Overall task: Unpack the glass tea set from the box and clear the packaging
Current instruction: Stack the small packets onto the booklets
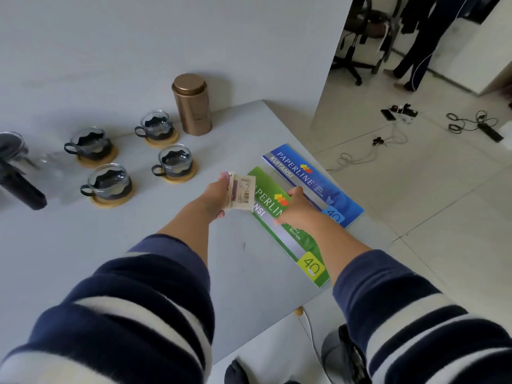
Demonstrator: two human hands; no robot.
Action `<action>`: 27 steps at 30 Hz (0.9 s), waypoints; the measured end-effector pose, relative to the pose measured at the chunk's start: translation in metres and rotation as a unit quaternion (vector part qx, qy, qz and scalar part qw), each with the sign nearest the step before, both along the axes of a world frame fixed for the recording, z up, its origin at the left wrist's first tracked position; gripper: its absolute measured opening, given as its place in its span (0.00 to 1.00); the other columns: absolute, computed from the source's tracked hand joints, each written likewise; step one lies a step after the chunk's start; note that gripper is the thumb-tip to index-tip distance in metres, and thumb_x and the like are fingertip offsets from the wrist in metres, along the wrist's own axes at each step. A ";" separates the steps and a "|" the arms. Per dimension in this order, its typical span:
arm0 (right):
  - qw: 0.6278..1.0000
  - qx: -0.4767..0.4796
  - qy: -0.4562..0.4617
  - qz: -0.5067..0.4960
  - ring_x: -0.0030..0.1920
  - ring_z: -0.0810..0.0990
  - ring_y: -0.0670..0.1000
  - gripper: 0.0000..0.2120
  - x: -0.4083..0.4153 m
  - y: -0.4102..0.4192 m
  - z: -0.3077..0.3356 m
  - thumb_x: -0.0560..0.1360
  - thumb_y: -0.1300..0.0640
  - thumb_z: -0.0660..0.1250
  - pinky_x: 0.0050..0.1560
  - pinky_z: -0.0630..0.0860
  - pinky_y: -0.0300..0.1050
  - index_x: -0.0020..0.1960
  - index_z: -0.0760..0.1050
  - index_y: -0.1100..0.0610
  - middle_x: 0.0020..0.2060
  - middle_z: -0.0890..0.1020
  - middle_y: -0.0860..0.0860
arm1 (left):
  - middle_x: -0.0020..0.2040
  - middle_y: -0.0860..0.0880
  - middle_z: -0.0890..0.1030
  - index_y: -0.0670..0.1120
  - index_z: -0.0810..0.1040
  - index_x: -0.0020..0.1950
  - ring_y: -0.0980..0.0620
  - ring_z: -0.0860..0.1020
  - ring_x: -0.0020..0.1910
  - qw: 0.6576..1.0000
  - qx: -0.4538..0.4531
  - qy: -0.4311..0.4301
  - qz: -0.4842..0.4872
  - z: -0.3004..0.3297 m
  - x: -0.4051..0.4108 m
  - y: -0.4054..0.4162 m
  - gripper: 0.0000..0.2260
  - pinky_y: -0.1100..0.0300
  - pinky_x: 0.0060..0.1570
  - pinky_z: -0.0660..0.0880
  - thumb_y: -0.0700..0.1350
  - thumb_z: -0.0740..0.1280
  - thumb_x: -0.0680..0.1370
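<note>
Several glass tea cups, such as the one nearest me, stand on round wooden coasters on the grey table. A glass teapot with a black handle sits at the far left edge. My left hand holds a small stack of beige cardboard packaging pieces with a barcode, just above the table. My right hand rests on the green receipt book, fingers curled at its edge. Whether the right hand grips the book is unclear.
A copper tin canister stands at the back by the wall. A blue receipt book lies beside the green one near the table's right edge. On the floor are cables and a power strip. A person's legs are in the background.
</note>
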State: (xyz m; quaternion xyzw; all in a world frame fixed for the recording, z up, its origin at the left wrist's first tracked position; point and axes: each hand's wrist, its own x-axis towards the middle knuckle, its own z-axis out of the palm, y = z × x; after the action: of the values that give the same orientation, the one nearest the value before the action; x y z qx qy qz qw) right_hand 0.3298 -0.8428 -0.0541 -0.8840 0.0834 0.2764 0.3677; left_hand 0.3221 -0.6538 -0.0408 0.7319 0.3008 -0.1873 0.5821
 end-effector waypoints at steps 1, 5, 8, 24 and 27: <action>1.000 0.019 -0.005 0.007 0.57 0.73 0.53 0.39 0.000 0.001 0.004 0.71 0.66 0.72 0.49 0.72 0.43 0.72 0.52 0.56 0.61 0.71 0.54 | 0.47 0.44 0.77 0.44 0.72 0.53 0.50 0.69 0.35 0.999 0.033 -0.018 -0.015 0.003 0.003 -0.004 0.13 0.60 0.32 0.65 0.49 0.51 0.82; 0.997 0.063 -0.026 0.028 0.51 0.75 0.51 0.36 0.006 0.002 0.019 0.70 0.67 0.72 0.42 0.74 0.42 0.70 0.56 0.51 0.54 0.72 0.50 | 0.56 0.42 0.76 0.43 0.69 0.65 0.44 0.75 0.49 0.983 0.143 -0.114 -0.032 0.011 0.015 -0.011 0.14 0.54 0.43 0.71 0.46 0.56 0.81; 0.994 0.098 -0.042 0.027 0.51 0.79 0.54 0.35 0.014 0.001 0.025 0.69 0.68 0.71 0.51 0.78 0.50 0.67 0.58 0.49 0.57 0.76 0.56 | 0.60 0.45 0.70 0.50 0.71 0.64 0.43 0.76 0.50 0.973 0.180 -0.146 -0.002 0.017 0.021 -0.010 0.13 0.52 0.48 0.76 0.51 0.60 0.80; 0.967 -0.238 -0.086 0.022 0.69 0.64 0.59 0.35 0.120 -0.036 -0.007 0.73 0.47 0.70 0.64 0.66 0.54 0.73 0.60 0.57 0.69 0.65 0.58 | 0.53 0.42 0.81 0.44 0.73 0.61 0.48 0.82 0.43 0.991 -0.047 -0.093 0.081 0.007 0.092 -0.001 0.16 0.58 0.37 0.82 0.43 0.71 0.75; 0.966 -0.255 -0.025 0.029 0.67 0.67 0.59 0.43 0.141 -0.037 -0.013 0.65 0.44 0.77 0.63 0.68 0.52 0.71 0.60 0.59 0.67 0.68 0.58 | 0.50 0.43 0.82 0.46 0.73 0.62 0.50 0.82 0.42 0.993 -0.054 -0.077 0.071 0.001 0.107 0.000 0.17 0.59 0.37 0.81 0.43 0.71 0.75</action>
State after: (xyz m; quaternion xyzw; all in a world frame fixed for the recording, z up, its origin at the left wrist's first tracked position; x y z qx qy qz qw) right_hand 0.4705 -0.8798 -0.0671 -0.9572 0.1162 0.2346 0.1235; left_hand 0.4292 -0.6539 -0.0395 0.6888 0.2952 -0.1044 0.6538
